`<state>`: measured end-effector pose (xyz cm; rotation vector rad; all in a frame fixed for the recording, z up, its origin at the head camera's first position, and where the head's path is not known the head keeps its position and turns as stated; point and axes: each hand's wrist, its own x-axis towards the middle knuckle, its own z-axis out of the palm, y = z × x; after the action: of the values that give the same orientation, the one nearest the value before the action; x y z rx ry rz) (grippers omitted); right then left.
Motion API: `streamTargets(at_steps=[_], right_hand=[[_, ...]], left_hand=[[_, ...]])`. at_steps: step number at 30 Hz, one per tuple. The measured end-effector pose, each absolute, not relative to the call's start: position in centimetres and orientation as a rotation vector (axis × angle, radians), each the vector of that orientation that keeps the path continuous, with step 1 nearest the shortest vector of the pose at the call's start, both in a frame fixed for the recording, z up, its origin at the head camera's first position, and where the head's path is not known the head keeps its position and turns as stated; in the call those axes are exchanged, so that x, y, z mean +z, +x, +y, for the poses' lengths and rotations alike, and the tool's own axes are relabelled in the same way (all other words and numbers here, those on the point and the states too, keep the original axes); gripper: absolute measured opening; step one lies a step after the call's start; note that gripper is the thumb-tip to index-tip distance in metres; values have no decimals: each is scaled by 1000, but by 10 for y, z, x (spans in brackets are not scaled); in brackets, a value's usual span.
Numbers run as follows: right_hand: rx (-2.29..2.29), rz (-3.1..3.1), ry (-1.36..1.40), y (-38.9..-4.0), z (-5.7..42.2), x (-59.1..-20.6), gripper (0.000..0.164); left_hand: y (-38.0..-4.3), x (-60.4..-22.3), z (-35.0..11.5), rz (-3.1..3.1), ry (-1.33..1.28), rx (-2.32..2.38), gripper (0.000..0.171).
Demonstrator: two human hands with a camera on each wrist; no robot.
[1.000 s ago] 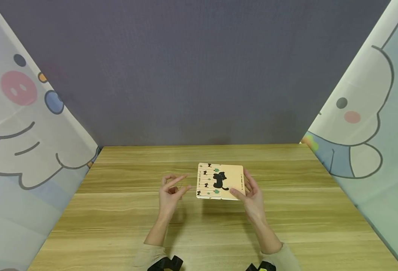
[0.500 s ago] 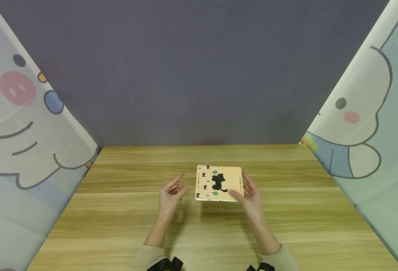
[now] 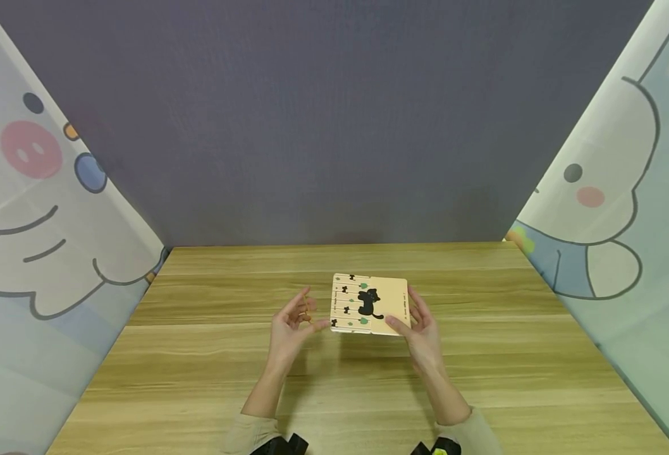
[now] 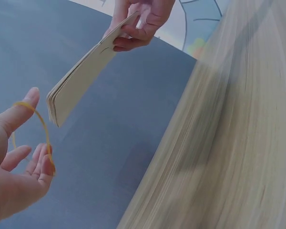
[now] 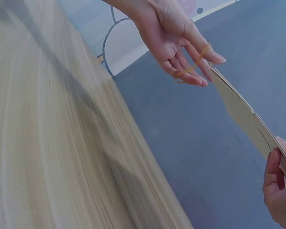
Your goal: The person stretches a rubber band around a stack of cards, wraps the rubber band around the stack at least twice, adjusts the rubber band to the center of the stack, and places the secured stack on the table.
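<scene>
My right hand (image 3: 424, 333) holds a thin stack of cream cards (image 3: 390, 298) by its right side, thumb on the top face and fingers beneath. Printed on the upper card are a black cat, small bows and green leaves. To the left, my left hand (image 3: 286, 332) has its thumb and fingers spread apart. A yellow rubber band (image 4: 46, 132) is looped round that thumb and the fingers, stretched across the gap between them. The left thumb tip is right at the stack's near left corner. In the left wrist view the stack (image 4: 83, 78) shows edge-on, its layers slightly fanned.
Both hands and the stack are above a wooden table (image 3: 198, 360), and shadows fall on its surface. A dark grey panel (image 3: 334, 126) rises behind the table. Cartoon-printed curtains (image 3: 21, 253) hang at both sides.
The left fingers have spread from a closer pose, opening the rubber band wider, and the left thumb has moved right toward the stack. The right hand and stack have barely shifted.
</scene>
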<state>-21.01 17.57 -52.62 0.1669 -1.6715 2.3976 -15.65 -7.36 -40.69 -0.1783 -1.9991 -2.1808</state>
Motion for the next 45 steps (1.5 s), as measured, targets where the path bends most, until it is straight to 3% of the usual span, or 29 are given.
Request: streamTargets(at_steps=[3, 10, 13, 27, 32, 36, 45], right_hand=[[2413, -1657, 170, -210, 176, -524, 81], [2404, -1627, 228, -172, 154, -445, 78], [2400, -1649, 171, -170, 150, -437, 78], [2465, -1566, 333, -200, 155, -491, 77], [2473, -1590, 324, -185, 147, -463, 79], [2473, -1712, 149, -171, 142, -434, 79], [2489, -1878, 110, -166, 145, -427, 76]], left_hand=[[-161, -417, -75, -1906, -245, -2278, 74], [-164, -425, -72, -1729, -416, -2435, 79], [-163, -425, -71, -1710, -463, -2449, 80], [-167, -439, -63, -1737, -565, -2387, 85], [-170, -438, -61, -1746, -550, -2384, 84], [-172, -435, -61, -1762, -516, -2415, 83], [-179, -430, -65, -1920, -487, -2378, 79]])
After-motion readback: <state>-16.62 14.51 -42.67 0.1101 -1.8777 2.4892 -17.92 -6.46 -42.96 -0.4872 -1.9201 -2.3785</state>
